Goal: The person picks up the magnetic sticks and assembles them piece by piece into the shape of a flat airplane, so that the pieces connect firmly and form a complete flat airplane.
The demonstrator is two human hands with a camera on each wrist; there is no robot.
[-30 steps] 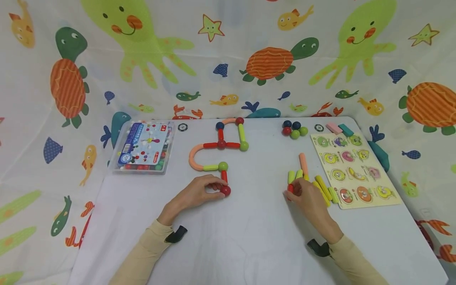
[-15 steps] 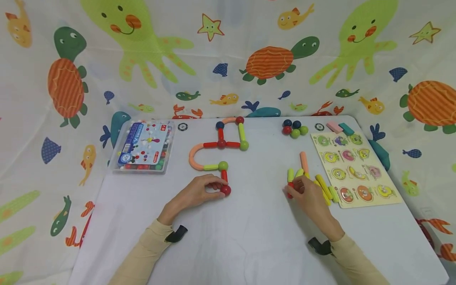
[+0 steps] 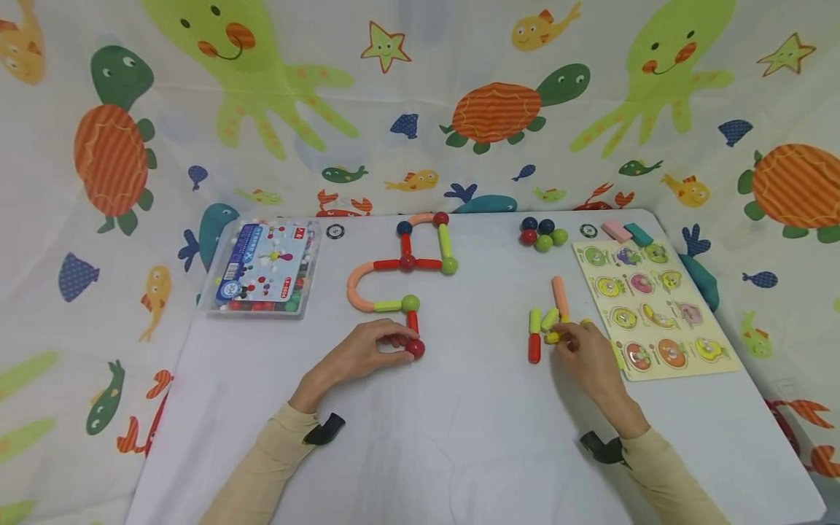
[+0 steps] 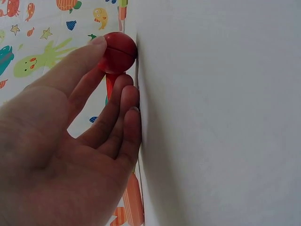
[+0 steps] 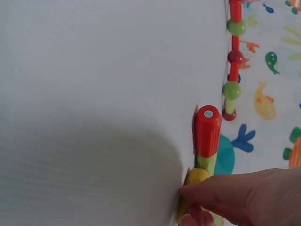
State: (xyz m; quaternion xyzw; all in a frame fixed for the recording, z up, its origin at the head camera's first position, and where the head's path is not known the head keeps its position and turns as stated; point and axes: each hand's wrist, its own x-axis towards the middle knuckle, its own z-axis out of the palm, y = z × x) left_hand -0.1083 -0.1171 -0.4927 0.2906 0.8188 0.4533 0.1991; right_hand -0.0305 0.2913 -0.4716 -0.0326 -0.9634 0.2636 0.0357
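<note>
The left hand [image 3: 359, 356] pinches a red ball [image 3: 415, 349]; the right hand [image 3: 592, 364] pinches a yellow stick [image 3: 552, 338], its end jutting left toward a red stick [image 3: 534, 349] whose long axis runs fore-and-aft.

1. Left sleeve [image 3: 262, 463]: long, beige, plain cloth with soft creases, reaching the wrist.
2. Left wrist piece [image 3: 324, 430]: black, small and curved, jutting from the cuff on the side toward the other arm.
3. Right sleeve [image 3: 672, 477]: matching beige, also plain and wrist-length.
4. Right wrist piece [image 3: 601, 447]: black and curved as well, likewise jutting inward.
5. Left grip [image 3: 361, 357] and right grip [image 3: 593, 362]: human hands, bare from cuff to fingertips.
</note>
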